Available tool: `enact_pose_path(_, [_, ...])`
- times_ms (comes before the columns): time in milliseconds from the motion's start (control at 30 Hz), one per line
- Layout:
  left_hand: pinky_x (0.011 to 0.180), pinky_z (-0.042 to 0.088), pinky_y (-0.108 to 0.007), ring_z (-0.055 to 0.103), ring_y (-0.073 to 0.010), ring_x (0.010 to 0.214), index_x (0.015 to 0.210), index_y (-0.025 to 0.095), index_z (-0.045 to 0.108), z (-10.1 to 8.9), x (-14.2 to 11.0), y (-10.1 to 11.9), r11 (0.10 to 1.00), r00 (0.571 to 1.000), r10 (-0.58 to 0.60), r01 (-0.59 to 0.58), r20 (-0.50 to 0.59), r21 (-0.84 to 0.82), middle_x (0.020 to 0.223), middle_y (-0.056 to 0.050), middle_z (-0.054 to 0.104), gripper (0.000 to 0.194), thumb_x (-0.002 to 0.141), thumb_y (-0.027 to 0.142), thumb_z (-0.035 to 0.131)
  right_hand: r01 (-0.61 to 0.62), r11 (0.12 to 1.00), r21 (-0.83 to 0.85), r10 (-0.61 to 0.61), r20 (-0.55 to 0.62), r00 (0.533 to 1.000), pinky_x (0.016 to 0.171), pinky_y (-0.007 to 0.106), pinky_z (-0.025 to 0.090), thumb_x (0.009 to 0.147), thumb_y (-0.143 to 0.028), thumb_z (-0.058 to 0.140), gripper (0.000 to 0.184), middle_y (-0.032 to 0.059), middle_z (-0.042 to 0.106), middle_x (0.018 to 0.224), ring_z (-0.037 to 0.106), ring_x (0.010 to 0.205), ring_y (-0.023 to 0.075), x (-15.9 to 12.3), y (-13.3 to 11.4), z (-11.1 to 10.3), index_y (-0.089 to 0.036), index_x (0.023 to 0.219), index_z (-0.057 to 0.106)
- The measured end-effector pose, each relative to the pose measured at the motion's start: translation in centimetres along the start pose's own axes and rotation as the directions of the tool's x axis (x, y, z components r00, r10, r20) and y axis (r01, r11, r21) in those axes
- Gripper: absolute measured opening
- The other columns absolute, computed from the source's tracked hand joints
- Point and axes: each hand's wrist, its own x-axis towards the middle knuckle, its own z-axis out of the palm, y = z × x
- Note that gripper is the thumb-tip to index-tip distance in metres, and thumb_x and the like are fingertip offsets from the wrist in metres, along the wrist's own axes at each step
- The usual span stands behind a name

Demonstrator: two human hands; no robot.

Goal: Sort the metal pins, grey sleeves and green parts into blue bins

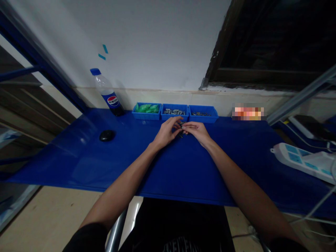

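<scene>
My two hands meet over the blue table, just in front of a row of bins. My left hand (167, 132) is curled, its thumb and fingers closing on something too small to name. Close against it, my right hand (197, 131) pinches with thumb and forefinger; what lies between them is hidden. Several small, thin metal pieces (181, 135) show beneath and between the fingers. Directly behind the hands is the middle blue bin (174, 118), holding small grey metal parts (174, 111). The right blue bin (203, 119) contains thin brownish metal pieces (201, 114).
Green plastic (147, 108) fills the left blue bin (146, 116). A cola bottle (110, 96) stands at the back left, with a black mouse (107, 135) nearer me. On the right lies a white power strip (301, 161); a blurred-out item (249, 112) sits at the back.
</scene>
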Motion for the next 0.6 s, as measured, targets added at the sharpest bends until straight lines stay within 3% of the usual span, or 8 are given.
enact_pose_path(100, [0.094,0.06,-0.032,0.071,-0.0162,0.1,0.137,0.018,0.056,-0.1,0.1,0.2,0.998,1.0,-0.002,0.003,-0.012,0.058,0.123,-0.011,0.067,0.042,0.096,0.019,0.069,0.026,1.0,-0.016,-0.027,-0.056,0.998,0.065,0.033,0.055,0.062,-0.044,0.091,0.033,0.0043,0.076,0.068,0.069,0.063,0.0182,0.3,0.2,-0.1,-0.019,0.081,0.08])
enact_pose_path(200, [0.101,0.057,-0.037,0.07,-0.0199,0.107,0.132,0.018,0.061,-0.3,0.2,0.2,0.985,0.998,-0.044,0.049,-0.034,0.167,0.121,-0.011,0.071,0.033,0.1,0.024,0.064,0.086,0.996,-0.035,-0.091,-0.183,0.979,0.069,0.035,0.058,0.065,-0.041,0.087,0.028,0.0053,0.077,0.071,0.071,0.067,0.0201,0.7,0.4,-0.5,-0.019,0.081,0.08])
enact_pose_path(333, [0.108,0.054,-0.042,0.067,-0.0235,0.118,0.126,0.017,0.069,-0.4,0.0,-0.3,0.953,0.994,-0.087,0.062,0.07,0.298,0.125,-0.011,0.073,0.028,0.101,0.017,0.055,0.175,0.984,-0.03,-0.174,-0.371,0.912,0.085,0.041,0.061,0.071,-0.036,0.081,0.033,0.0103,0.082,0.1,0.077,0.089,0.0245,1.3,0.7,-1.4,-0.02,0.1,0.079])
enact_pose_path(467, [0.108,0.054,-0.042,0.068,-0.0241,0.119,0.123,0.017,0.074,-0.3,-0.3,-0.9,0.913,0.973,-0.134,0.047,0.189,0.406,0.124,-0.01,0.076,0.032,0.098,0.013,0.054,0.173,0.983,-0.065,-0.184,-0.373,0.909,0.088,0.043,0.062,0.076,-0.032,0.073,0.043,0.0139,0.077,0.121,0.077,0.098,0.0262,1.4,1.0,-2.0,-0.021,0.118,0.076])
enact_pose_path(600, [0.105,0.056,-0.04,0.07,-0.025,0.116,0.119,0.019,0.077,-0.3,-0.3,-1.0,0.875,0.955,-0.202,0.076,0.217,0.478,0.123,-0.009,0.077,0.032,0.098,0.013,0.054,0.155,0.985,-0.078,-0.173,-0.369,0.913,0.082,0.041,0.063,0.077,-0.031,0.071,0.039,0.0125,0.078,0.119,0.078,0.091,0.0244,1.3,1.0,-1.9,-0.021,0.114,0.076])
